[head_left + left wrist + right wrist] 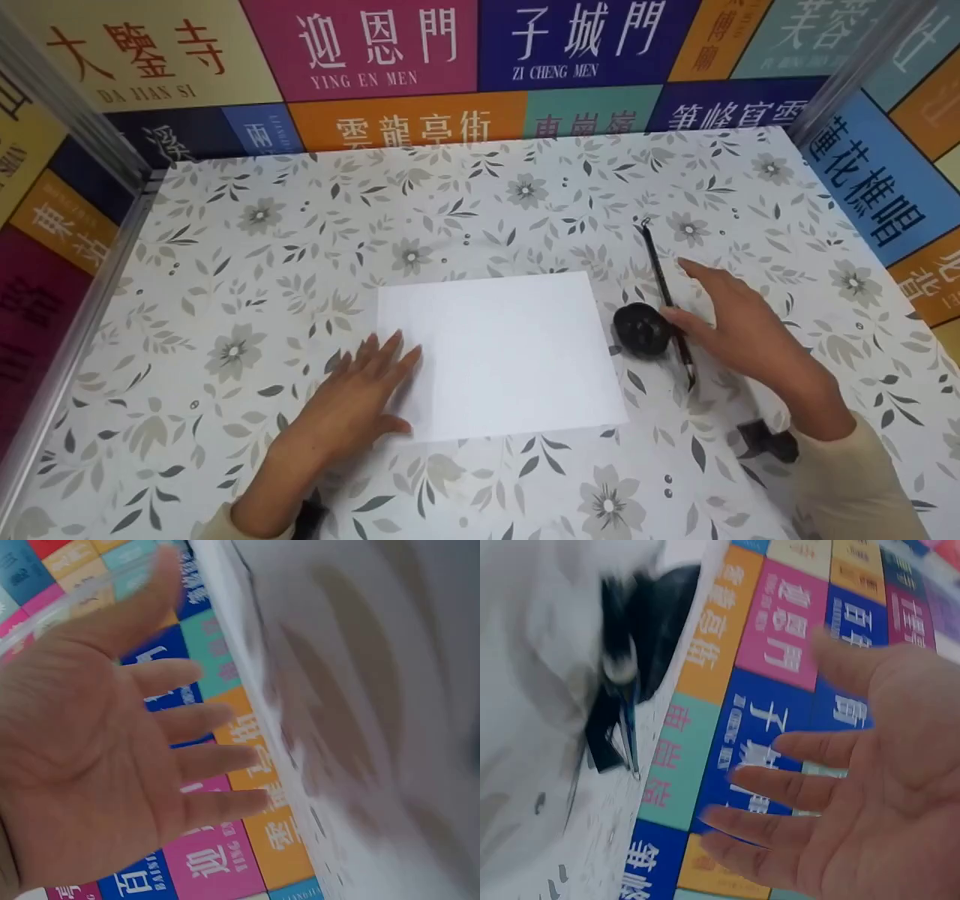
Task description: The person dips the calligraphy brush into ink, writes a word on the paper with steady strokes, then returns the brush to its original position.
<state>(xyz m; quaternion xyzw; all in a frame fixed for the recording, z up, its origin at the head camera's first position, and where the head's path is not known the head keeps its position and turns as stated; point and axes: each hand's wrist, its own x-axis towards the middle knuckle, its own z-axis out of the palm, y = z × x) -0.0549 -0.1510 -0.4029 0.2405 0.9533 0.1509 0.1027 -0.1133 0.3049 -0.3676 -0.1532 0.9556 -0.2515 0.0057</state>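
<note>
A blank white sheet of paper (510,352) lies on the patterned tabletop. Over its left edge my left hand (360,397) is spread, fingers straight; the left wrist view shows the same hand (97,742) with nothing in its palm. To the paper's right sits a small round black dish (642,330), also blurred in the right wrist view. Alongside it slants a dark writing brush (657,264), hanging loop away from me and bristles towards me. My right hand (739,322) is beside the brush, thumb close to it; contact is unclear. Its fingers extend, palm bare.
White cloth with grey flowers and leaves covers the table (180,315). Panels with coloured Chinese lettering (360,52) stand behind the far edge and along both sides. A small black device (769,440) is at my right wrist.
</note>
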